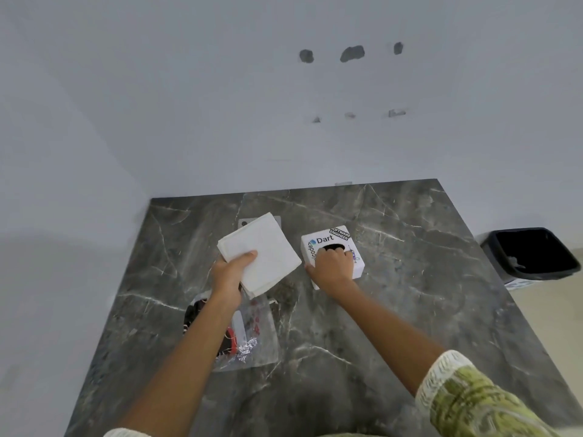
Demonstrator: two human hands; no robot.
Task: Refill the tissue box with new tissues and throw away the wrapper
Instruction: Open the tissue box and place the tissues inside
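Note:
A white square tissue box (328, 239) with stickers and a dark oval opening stands on the dark marble table (394, 279). My right hand (332, 268) grips the box's near side, fingers curled over its top by the opening. My left hand (230, 272) holds a stack of white tissues (265, 250) just above the table, left of the box, thumb on top. The clear plastic wrapper (249, 329), with red and black print, lies flat on the table under my left forearm.
A black waste bin (533, 257) stands on the floor beyond the table's right edge. A small grey plate (244, 222) peeks out behind the tissue stack. White walls close the table's far and left sides.

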